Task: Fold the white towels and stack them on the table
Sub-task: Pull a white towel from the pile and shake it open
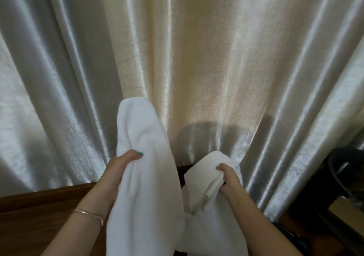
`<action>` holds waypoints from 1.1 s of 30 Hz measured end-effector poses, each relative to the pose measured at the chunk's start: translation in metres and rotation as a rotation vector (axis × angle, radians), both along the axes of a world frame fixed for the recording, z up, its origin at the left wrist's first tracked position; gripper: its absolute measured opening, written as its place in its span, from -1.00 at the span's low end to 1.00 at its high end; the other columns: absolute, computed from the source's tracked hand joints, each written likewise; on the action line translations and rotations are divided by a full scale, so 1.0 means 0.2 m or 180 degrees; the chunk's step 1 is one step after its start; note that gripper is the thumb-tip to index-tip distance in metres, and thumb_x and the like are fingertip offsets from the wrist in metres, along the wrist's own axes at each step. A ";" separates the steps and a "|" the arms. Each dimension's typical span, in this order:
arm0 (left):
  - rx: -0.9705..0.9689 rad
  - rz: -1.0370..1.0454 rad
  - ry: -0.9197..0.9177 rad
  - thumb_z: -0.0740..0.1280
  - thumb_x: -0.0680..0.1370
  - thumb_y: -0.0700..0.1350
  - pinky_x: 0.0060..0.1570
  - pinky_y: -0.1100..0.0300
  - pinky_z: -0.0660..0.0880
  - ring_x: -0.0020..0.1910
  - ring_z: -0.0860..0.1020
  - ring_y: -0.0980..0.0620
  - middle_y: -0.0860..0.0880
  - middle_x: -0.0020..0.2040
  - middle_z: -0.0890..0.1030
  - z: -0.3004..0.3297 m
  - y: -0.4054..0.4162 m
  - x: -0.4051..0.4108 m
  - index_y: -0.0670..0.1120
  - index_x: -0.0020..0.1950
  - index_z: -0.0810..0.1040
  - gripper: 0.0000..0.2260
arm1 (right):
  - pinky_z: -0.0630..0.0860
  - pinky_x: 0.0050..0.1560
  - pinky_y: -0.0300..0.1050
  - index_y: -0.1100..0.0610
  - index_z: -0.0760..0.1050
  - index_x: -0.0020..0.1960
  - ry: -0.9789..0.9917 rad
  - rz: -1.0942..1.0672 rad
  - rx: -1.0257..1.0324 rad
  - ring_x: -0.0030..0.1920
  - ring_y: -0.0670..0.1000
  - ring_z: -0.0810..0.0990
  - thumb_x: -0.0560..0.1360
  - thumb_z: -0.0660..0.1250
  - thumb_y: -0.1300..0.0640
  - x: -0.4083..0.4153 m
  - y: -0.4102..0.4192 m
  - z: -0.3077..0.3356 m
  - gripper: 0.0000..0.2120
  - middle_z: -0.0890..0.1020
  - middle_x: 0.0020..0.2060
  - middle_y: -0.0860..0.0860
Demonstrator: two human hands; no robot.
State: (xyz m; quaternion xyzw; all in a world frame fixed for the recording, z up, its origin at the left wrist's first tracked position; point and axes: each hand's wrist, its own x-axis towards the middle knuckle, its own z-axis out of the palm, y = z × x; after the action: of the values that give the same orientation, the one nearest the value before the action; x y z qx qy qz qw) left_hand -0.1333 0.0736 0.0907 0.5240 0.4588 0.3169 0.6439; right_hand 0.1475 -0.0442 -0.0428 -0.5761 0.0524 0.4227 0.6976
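The white towel (145,177) is thick and soft, without any pattern. It is lifted up in front of the table (39,206) edge, not lying flat on it. Its left part stands up high as a rounded, doubled fold, and it hangs down long below. Its right part is bunched in several thin layers, lower than the left one. Between the two parts the cloth sags down in loose folds.

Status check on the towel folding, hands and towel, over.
Left hand grips white towel, held up. Right hand grips its bunched end. Not folded yet. Wooden table below, curtain close behind.
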 end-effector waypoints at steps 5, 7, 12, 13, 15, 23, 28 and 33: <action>0.0027 0.0273 -0.0208 0.42 0.32 -0.37 -0.58 0.50 0.37 -0.64 0.48 0.28 0.07 -0.65 0.52 0.09 0.02 -0.09 -0.35 0.00 0.53 -0.73 | 0.54 -0.01 0.09 0.35 0.54 0.03 -0.0622 0.0573 0.0998 -0.04 0.24 0.58 0.11 0.33 0.31 -0.16 -0.14 0.58 -0.53 0.58 -0.09 0.22; -0.0096 0.0339 -0.0353 0.34 0.43 -0.38 -0.56 0.46 0.42 -0.62 0.51 0.25 0.00 -0.55 0.58 0.15 -0.01 -0.13 -0.30 -0.17 0.55 -0.98 | 0.60 -0.09 0.02 0.34 0.55 0.08 -0.0907 0.0969 0.1319 -0.07 0.22 0.62 0.18 0.29 0.35 -0.23 -0.22 0.81 -0.55 0.64 -0.11 0.21; -0.0033 0.0076 -0.0765 0.39 0.30 -0.27 -0.53 0.33 0.51 -0.51 0.61 0.07 -0.06 -0.49 0.63 0.22 -0.10 -0.23 -0.21 -0.33 0.61 -0.98 | 0.62 -0.24 -0.09 0.12 0.66 -0.09 -0.1815 0.1476 0.1922 -0.19 0.07 0.69 0.26 0.27 0.32 -0.51 -0.39 1.27 -0.69 0.70 -0.21 0.09; -0.0081 -0.0019 -0.0844 0.39 0.25 -0.23 -0.45 0.27 0.56 -0.45 0.64 0.02 -0.09 -0.43 0.66 0.22 -0.09 -0.25 -0.19 -0.33 0.66 -0.93 | 0.61 -0.28 -0.12 0.11 0.65 -0.10 -0.1961 0.1424 0.1904 -0.22 0.05 0.69 0.25 0.26 0.30 -0.56 -0.39 1.31 -0.70 0.70 -0.24 0.07; -0.0158 -0.0112 -0.0902 0.41 0.27 -0.19 -0.27 0.16 0.61 -0.35 0.67 -0.06 -0.13 -0.31 0.69 0.24 -0.10 -0.30 -0.15 -0.28 0.71 -0.90 | 0.59 -0.26 -0.10 0.10 0.61 -0.01 -0.2191 0.1428 0.1810 -0.19 0.07 0.69 0.24 0.29 0.26 -0.69 -0.36 1.37 -0.66 0.70 -0.20 0.07; -0.0144 0.0127 -0.1470 0.20 0.59 -0.15 -0.40 0.42 0.48 -0.18 0.64 0.16 0.08 -0.51 0.63 0.32 0.03 -0.77 -0.11 -0.17 0.54 -0.81 | 0.49 0.01 -0.29 -0.29 0.47 0.02 -0.3391 0.1985 0.0926 0.09 -0.23 0.55 0.44 0.38 0.11 -1.44 0.00 1.19 -0.69 0.59 0.09 -0.28; -0.0092 0.0400 -0.1498 0.17 0.57 -0.24 -0.62 0.42 0.37 -0.54 0.54 0.05 0.01 -0.63 0.51 0.25 0.07 -1.31 -0.11 -0.63 0.54 -0.46 | 0.56 -0.12 -0.25 -0.21 0.37 0.29 -0.2411 0.2606 0.0797 0.05 -0.14 0.63 0.45 0.44 -0.01 -1.94 0.23 1.04 -0.53 0.59 0.15 -0.17; -0.0340 0.0630 -0.1560 0.15 0.60 -0.16 -0.59 0.35 0.44 -0.64 0.52 0.08 -0.02 -0.61 0.53 0.11 0.26 -1.90 -0.14 -0.40 0.53 -0.61 | 0.56 -0.12 -0.28 -0.18 0.47 0.19 -0.2394 0.3167 0.0601 -0.03 -0.17 0.67 0.44 0.44 -0.03 -2.50 0.52 0.88 -0.65 0.67 0.03 -0.18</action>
State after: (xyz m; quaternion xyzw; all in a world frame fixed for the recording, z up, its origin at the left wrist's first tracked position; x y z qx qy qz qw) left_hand -0.5129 0.1250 0.1118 0.3495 0.3543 0.4711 0.7283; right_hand -0.3533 0.0594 0.1325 -0.5767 -0.5083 0.4679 0.4360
